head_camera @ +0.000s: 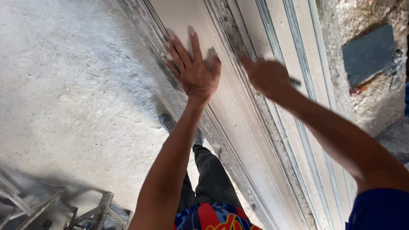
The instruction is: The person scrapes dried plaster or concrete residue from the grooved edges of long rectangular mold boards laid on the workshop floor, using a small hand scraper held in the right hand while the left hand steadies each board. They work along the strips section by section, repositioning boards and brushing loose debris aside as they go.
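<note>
Concrete floor (64,93) fills the left of our view, pale and dusty, with bits of metal frame (25,200) and a wire-wrapped piece at about seven o'clock. Moving right, our left hand (194,68) lies flat, palm down, fingers spread and pointing toward eleven o'clock, pressed against a long pale board (238,115); it is open and clasps nothing, only bearing on the surface. Its forearm runs straight up from six o'clock, and below it we see dark trousers and a grey shoe (168,121) standing on the floor just beside the board's near edge. The board's long axis runs from about eleven o'clock down to five o'clock, so it stretches away both above and below the palm, with the hand resting on its upper part. Further right, our right hand (266,76) is blurred; it seems curled around a small dark tool (295,81), perhaps a pencil or screw tip, though we cannot tell for certain how firmly it holds. It hovers over or touches the board's right edge, beside the metal rails (298,106) that run parallel. Its arm comes in from four o'clock in a blue sleeve. At about one o'clock, rough rubble and a dark slab (368,53) lie well apart from both hands.
</note>
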